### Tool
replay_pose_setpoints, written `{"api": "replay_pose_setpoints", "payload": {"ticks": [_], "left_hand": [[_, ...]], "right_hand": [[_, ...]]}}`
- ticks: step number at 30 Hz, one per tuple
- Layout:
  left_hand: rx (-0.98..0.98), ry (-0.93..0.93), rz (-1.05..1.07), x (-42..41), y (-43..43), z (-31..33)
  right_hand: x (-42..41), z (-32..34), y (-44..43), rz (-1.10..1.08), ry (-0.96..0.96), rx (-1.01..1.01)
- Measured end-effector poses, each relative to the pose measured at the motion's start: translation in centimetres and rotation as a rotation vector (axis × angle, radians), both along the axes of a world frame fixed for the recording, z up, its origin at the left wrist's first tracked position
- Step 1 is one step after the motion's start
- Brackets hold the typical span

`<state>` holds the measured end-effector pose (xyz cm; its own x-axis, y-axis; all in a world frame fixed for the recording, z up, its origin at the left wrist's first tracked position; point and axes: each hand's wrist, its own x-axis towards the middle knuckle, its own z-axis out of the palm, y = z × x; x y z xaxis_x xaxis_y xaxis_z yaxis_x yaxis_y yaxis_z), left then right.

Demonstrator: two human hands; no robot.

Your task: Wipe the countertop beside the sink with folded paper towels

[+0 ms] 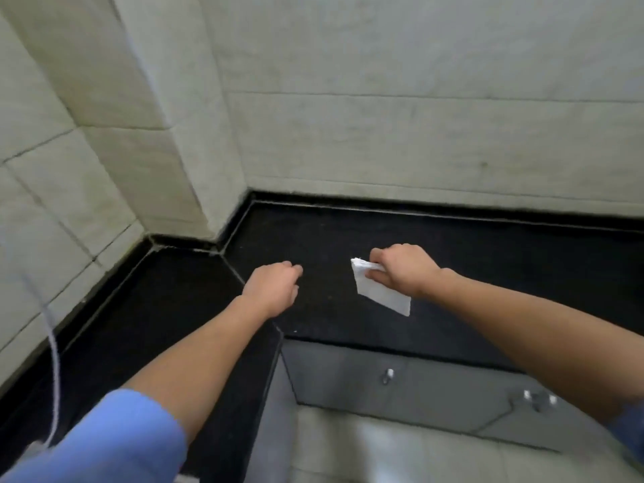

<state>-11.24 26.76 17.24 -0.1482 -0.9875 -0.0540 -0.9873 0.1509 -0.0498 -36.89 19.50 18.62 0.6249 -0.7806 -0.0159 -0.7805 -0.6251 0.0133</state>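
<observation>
A black stone countertop [470, 259] runs along the tiled wall and turns the corner to the left. My right hand [404, 270] is closed around a folded white paper towel [378, 291], held just above the counter's middle; the towel's free end hangs toward the front edge. To the left of it, my left hand [273, 289] hovers over the counter near the corner seam, fingers loosely curled with nothing in them. No sink shows in this view.
Pale tiled walls [400, 116] rise behind and to the left, with a jutting pillar [167, 134] at the corner. A white cable [52, 343] hangs at the left. Grey cabinet doors with small knobs [388, 374] sit below the counter's front edge.
</observation>
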Motion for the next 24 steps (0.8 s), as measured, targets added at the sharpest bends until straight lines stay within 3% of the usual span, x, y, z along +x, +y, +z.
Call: {"api": "replay_pose_setpoints", "payload": {"ticks": [6,13,24], "left_hand": [[-0.019,-0.027,-0.296,-19.0,-5.1,0.9],[-0.013,0.011,-0.583,-44.5,-5.1,0.7],[0.001,0.016,-0.985,-72.7,-7.2,0.2]], "right_hand": [[-20.2,0.1,2.5,-0.289,-0.053,-0.002],[-43.4,0.4,8.3,-0.574,-0.011,-0.011],[-67.9,0.1,15.9,-0.988,-0.043,-0.007]]}}
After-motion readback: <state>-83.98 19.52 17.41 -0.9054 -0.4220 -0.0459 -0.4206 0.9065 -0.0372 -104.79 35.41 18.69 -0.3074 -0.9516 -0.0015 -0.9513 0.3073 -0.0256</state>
